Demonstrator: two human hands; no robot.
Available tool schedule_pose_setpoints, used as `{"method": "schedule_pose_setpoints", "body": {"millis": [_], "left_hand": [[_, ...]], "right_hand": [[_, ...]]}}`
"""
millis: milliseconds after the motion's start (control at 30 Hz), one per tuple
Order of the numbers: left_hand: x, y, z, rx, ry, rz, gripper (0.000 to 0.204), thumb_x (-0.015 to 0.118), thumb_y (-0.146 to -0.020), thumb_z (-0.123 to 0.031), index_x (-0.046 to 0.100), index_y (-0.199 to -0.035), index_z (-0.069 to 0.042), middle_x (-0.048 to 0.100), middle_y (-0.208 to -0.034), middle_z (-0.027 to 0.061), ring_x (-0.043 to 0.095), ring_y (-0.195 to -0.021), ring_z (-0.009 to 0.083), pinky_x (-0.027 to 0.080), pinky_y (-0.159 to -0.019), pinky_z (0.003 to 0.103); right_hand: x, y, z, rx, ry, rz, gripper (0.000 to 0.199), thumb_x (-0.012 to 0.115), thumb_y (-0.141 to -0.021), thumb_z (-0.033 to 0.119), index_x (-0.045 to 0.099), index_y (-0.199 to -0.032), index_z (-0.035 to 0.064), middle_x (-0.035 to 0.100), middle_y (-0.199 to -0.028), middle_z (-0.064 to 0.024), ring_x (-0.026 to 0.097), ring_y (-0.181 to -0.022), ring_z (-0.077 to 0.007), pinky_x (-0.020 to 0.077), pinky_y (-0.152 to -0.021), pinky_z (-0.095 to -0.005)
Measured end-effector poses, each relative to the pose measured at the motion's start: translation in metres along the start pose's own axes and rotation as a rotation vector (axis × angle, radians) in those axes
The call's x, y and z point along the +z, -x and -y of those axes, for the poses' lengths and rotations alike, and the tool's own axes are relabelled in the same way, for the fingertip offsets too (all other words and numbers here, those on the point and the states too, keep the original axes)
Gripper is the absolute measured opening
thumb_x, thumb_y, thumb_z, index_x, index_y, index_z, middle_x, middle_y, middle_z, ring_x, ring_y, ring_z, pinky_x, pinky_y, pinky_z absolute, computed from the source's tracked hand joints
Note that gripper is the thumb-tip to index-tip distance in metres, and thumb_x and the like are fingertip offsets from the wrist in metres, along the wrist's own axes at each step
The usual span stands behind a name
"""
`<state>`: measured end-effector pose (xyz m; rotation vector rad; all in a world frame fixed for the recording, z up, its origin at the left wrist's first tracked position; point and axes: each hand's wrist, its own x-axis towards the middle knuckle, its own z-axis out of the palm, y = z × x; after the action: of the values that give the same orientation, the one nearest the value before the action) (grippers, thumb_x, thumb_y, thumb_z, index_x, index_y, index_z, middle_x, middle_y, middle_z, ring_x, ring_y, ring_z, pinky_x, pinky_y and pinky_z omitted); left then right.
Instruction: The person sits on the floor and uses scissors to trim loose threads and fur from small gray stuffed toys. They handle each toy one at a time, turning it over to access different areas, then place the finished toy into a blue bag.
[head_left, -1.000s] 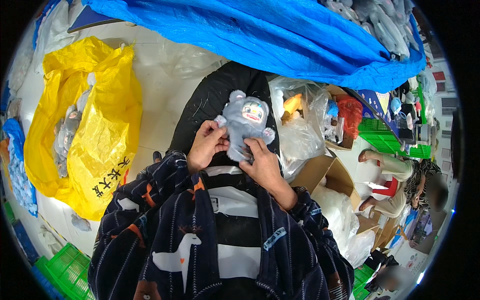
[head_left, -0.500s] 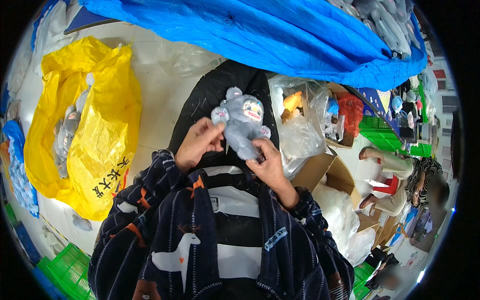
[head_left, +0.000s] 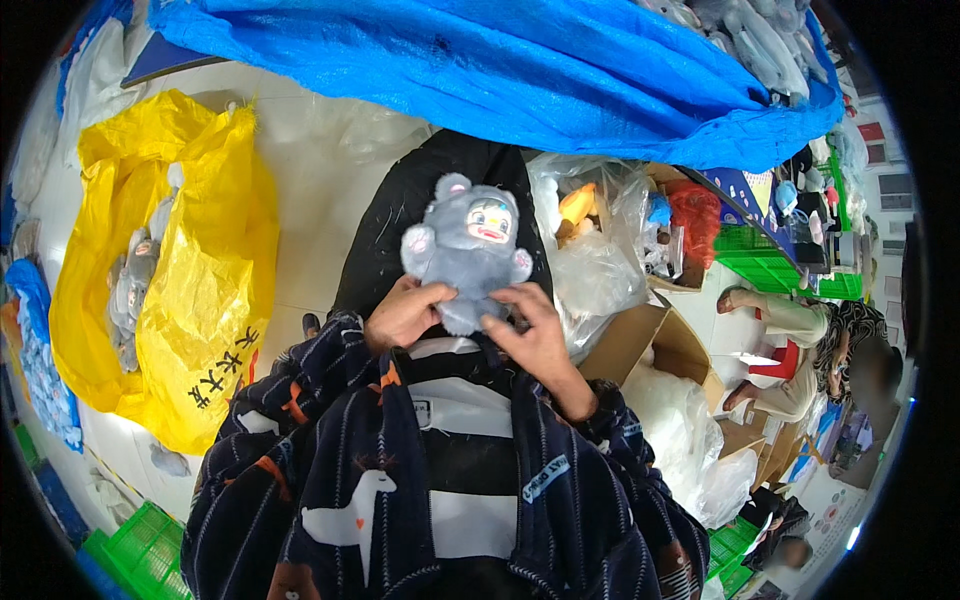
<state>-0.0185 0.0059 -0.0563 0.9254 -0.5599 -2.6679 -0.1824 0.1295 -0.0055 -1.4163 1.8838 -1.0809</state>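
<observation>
A grey plush doll [head_left: 462,255] with round ears, a painted doll face and pink-marked paws rests upright over my lap, its face turned up toward me. My left hand [head_left: 402,315] grips its lower left side, thumb on the front. On the other side, my right hand [head_left: 532,335] has its thumb and fingers on the doll's lower right part. Beneath the doll are my dark trousers [head_left: 385,235]. The fingers behind the plush are hidden.
To the left stands an open yellow sack [head_left: 210,330] with several grey plush toys [head_left: 135,280] inside. A blue tarp [head_left: 480,75] spans the far side. At right are clear plastic bags [head_left: 600,275], a cardboard box [head_left: 640,340], green crates [head_left: 755,262] and a seated person [head_left: 815,335].
The doll has come nearer to my body and turned more upright. My left hand has moved from its raised paw to its lower side; the right hand still holds the lower right.
</observation>
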Motion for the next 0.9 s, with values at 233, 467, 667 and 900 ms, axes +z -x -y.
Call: {"method": "schedule_pose_setpoints", "body": {"millis": [233,467,667,900], "left_hand": [[-0.011,0.002,0.004,-0.015,0.042,0.146,0.046,0.056,-0.082,0.004,0.043,-0.127,0.002,0.055,-0.121,0.0134,0.054,-0.111,0.0258,0.043,-0.098,0.041],[0.017,0.018,-0.008,0.139,0.063,0.185,0.055,0.057,-0.088,-0.011,0.032,-0.136,-0.005,0.047,-0.130,0.0102,0.048,-0.119,0.0261,0.038,-0.101,0.044],[0.022,0.022,-0.014,0.215,0.085,0.072,0.045,0.053,-0.092,-0.017,0.037,-0.132,-0.004,0.053,-0.123,0.0096,0.055,-0.109,0.0213,0.047,-0.091,0.038],[0.022,0.041,-0.032,0.580,-0.721,0.149,0.041,0.055,-0.089,-0.013,0.043,-0.127,0.000,0.057,-0.115,0.0106,0.059,-0.100,0.0198,0.049,-0.085,0.034]], "right_hand": [[-0.012,0.008,-0.008,0.634,-0.595,0.171,0.035,0.066,-0.085,0.034,0.058,-0.088,0.0001,0.047,-0.064,0.0047,0.040,-0.052,-0.0045,0.0345,-0.047,-0.0220],[0.002,0.001,0.001,0.205,-0.495,0.051,0.028,0.061,-0.089,0.015,0.055,-0.108,-0.0042,0.060,-0.087,-0.0010,0.054,-0.076,-0.0069,0.0448,-0.069,-0.0226],[0.002,0.003,0.011,0.045,-0.313,0.171,0.028,0.063,-0.084,0.013,0.058,-0.108,-0.0017,0.064,-0.095,-0.0051,0.056,-0.090,-0.0107,0.0451,-0.082,-0.0264],[-0.038,-0.030,0.025,0.175,-0.526,-0.220,0.062,0.070,-0.078,0.018,0.041,-0.128,-0.0037,0.058,-0.113,-0.0127,0.053,-0.103,-0.0156,0.0426,-0.090,-0.0290]]}}
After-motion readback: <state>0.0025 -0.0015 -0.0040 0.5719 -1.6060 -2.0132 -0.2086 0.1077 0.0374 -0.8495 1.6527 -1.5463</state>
